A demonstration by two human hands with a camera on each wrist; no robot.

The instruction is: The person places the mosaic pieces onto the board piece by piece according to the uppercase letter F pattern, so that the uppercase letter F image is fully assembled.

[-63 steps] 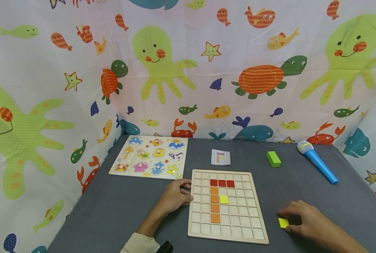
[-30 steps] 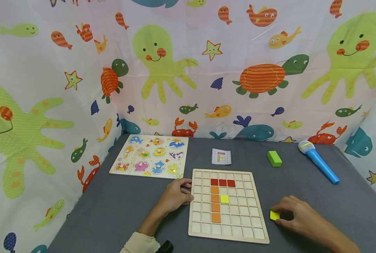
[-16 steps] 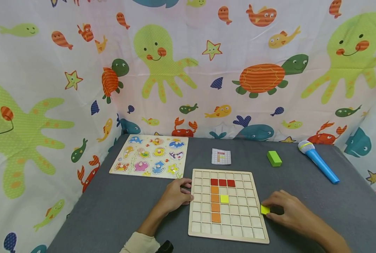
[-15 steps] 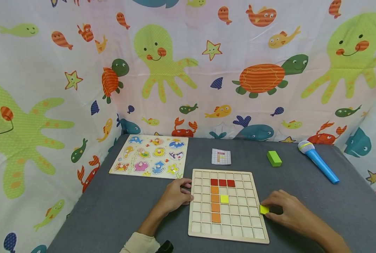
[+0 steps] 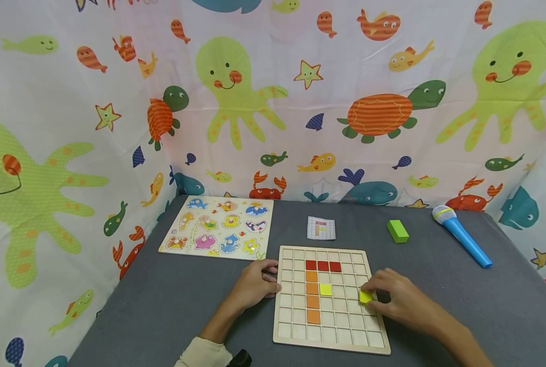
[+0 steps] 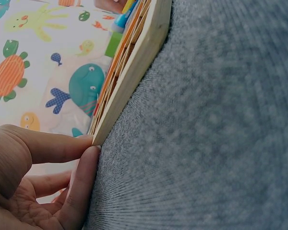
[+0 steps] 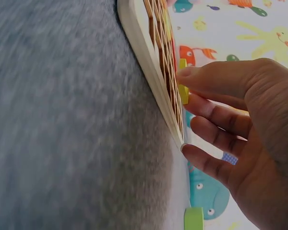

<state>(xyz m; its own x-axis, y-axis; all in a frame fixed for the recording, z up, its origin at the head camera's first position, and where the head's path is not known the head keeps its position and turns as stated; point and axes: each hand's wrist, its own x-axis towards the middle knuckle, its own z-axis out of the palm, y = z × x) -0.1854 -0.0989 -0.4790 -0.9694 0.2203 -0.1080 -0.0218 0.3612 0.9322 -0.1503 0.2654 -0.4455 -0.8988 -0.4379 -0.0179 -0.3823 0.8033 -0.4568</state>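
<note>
Between thumb and fingertips, my right hand (image 5: pixel 398 294) pinches a yellow square tile (image 5: pixel 365 296) over the right-hand columns of a wooden grid board (image 5: pixel 331 349). In the right wrist view the tile (image 7: pixel 183 91) stands just above the board's cells. At the board's left rim, my left hand (image 5: pixel 254 285) holds the edge; the left wrist view shows thumb and finger meeting at the wooden edge (image 6: pixel 129 79). Set in the grid are a row of red tiles (image 5: pixel 322 265), a column of orange tiles (image 5: pixel 312 288) below it, and one yellow tile (image 5: pixel 325 289) beside that column.
Behind the board lies a small printed grid card (image 5: pixel 320 228). A sea-animal peg puzzle (image 5: pixel 217 227) is at the back left. A green block (image 5: pixel 397 231) and a blue toy microphone (image 5: pixel 463 237) lie at the back right. A patterned curtain (image 5: pixel 263 102) surrounds the dark table (image 5: pixel 162 316).
My right hand has carried the yellow tile leftward from the table, across the board's right rim and over its cells. My left hand keeps its place at the left edge.
</note>
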